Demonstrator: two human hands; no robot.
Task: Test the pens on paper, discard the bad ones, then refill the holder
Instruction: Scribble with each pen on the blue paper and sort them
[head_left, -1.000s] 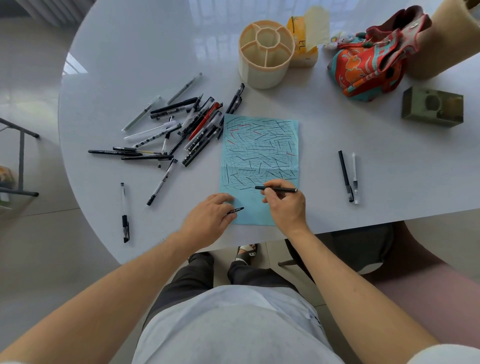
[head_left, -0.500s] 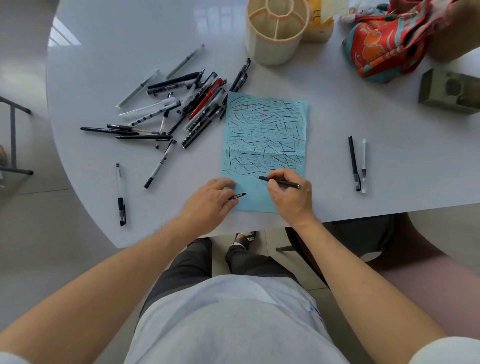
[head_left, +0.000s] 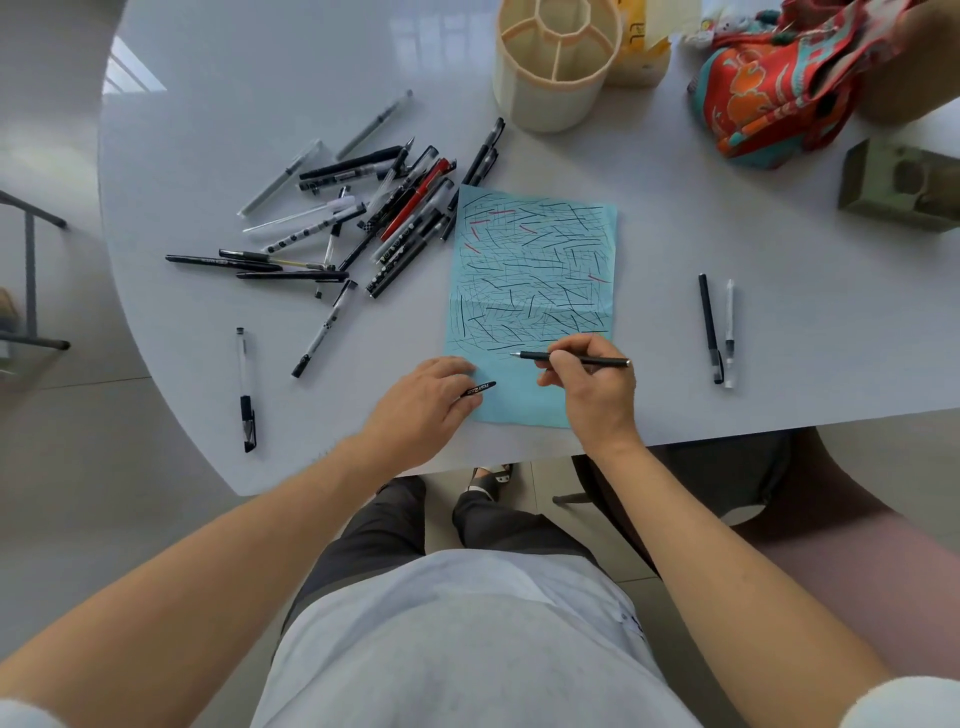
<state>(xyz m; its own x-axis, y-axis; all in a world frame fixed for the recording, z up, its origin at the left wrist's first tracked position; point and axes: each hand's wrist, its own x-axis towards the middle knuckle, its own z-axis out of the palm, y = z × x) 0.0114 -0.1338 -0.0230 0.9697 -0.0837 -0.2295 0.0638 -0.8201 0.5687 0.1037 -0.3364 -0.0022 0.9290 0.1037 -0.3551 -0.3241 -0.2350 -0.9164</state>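
Pen (head_left: 574, 358), light, stiff and slick, is pinched mid-barrel by right hand (head_left: 595, 387) near the table's front edge; left hand (head_left: 426, 402) curls round its cap (head_left: 478, 389).

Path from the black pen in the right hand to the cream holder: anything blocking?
Nothing upright stands between them. The thin black pen in the right hand lies over the blue paper; only that flat sheet and bare table separate it from the cream compartmented holder.

Paper (head_left: 535, 270) lies between pen pile (head_left: 363, 218) at left and two pens (head_left: 717, 327) at right.
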